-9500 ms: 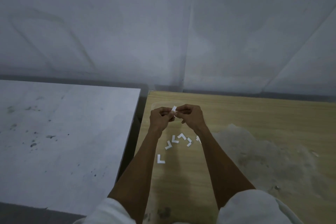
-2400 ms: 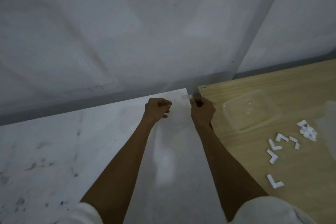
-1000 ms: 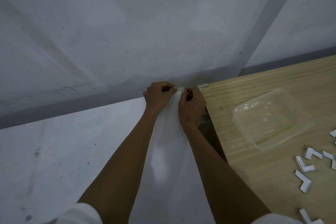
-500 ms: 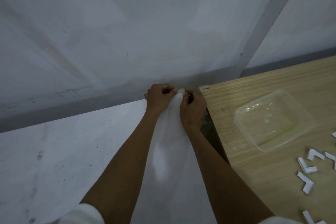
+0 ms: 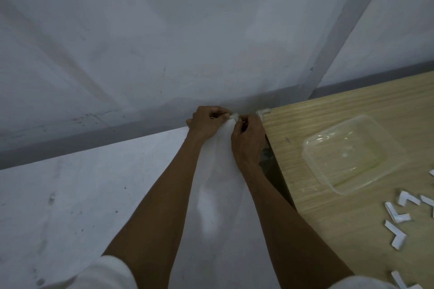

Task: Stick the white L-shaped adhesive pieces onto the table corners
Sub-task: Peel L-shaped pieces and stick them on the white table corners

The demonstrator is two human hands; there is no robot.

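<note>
Both my hands meet at the far right corner of the white table (image 5: 117,195). My left hand (image 5: 206,122) and my right hand (image 5: 247,141) pinch a white L-shaped adhesive piece (image 5: 234,116) against that corner; most of the piece is hidden by my fingertips. Another L-shaped piece (image 5: 263,112) sits on the near corner of the wooden table (image 5: 340,230). Several loose L-shaped pieces (image 5: 399,218) lie on the wooden table at the right.
A clear plastic container (image 5: 347,155) rests on the wooden table. A dark gap (image 5: 277,176) separates the two tables. A grey wall (image 5: 164,30) rises directly behind both tables.
My hands went from the wooden table to the white table's far corner and closed in on it with the piece. Over the last second they have barely moved.
</note>
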